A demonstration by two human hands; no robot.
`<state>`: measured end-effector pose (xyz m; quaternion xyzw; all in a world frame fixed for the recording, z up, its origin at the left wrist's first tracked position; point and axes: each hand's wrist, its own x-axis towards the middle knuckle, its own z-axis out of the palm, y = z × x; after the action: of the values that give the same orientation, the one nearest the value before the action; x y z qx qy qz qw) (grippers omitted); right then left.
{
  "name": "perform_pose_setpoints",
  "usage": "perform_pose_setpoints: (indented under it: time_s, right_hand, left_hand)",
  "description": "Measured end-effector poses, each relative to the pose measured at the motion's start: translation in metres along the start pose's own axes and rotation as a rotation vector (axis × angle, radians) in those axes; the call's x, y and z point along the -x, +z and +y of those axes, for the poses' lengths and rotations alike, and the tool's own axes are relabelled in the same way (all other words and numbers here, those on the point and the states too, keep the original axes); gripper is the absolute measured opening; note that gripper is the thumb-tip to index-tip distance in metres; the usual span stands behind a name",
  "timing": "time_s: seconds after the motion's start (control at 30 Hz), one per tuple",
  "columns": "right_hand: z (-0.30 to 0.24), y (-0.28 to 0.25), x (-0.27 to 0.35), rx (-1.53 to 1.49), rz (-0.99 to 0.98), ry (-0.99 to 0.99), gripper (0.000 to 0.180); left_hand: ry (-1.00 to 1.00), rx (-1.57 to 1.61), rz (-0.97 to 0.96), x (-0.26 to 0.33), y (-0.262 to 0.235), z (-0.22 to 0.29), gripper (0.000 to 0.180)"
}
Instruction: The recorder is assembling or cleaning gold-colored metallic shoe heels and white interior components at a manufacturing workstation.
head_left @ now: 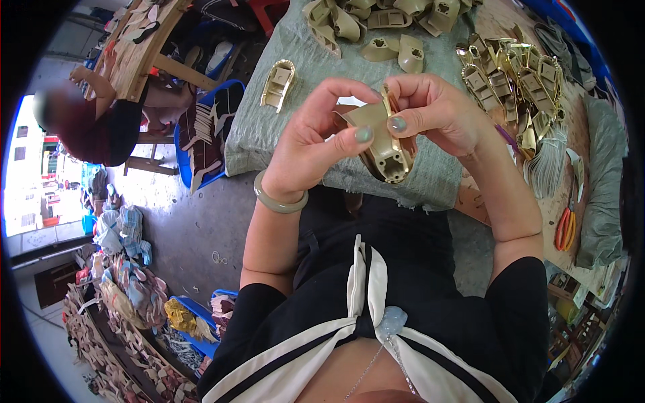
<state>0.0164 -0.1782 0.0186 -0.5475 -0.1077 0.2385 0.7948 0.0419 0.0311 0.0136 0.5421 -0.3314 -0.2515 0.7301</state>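
The left hand [316,134] is pinching a gold heel [384,146] by its left side, the right hand [440,111] by its upper right edge; the heel is protruding below both grips, contact behind apparently hidden.

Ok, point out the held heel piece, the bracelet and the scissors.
Held heel piece [383,145]: head view, on its beige face.
Bracelet [279,206]: head view, on its band.
Scissors [570,225]: head view, on the orange handles.
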Motion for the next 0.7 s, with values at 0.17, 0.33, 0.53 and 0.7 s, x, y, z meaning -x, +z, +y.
perform_pose_setpoints:
  time_s: [0.17,0.33,0.53,0.7]
  right_hand:
    - [0.001,0.006,-0.001,0.017,0.001,0.042,0.016]
    - [0.009,0.006,-0.003,0.039,-0.003,0.015,0.016]
    - [0.014,0.003,-0.009,-0.034,0.068,-0.093,0.014]
    - [0.018,0.004,-0.009,-0.012,0.060,-0.170,0.013]
  left_hand:
    - [-0.007,-0.068,0.010,-0.002,-0.002,-0.001,0.034]
    - [0.062,-0.159,0.090,-0.008,-0.001,-0.003,0.040]
    - [-0.102,0.237,0.260,-0.001,0.003,-0.024,0.081]
    - [-0.039,0.212,0.258,0.013,0.011,-0.026,0.043]
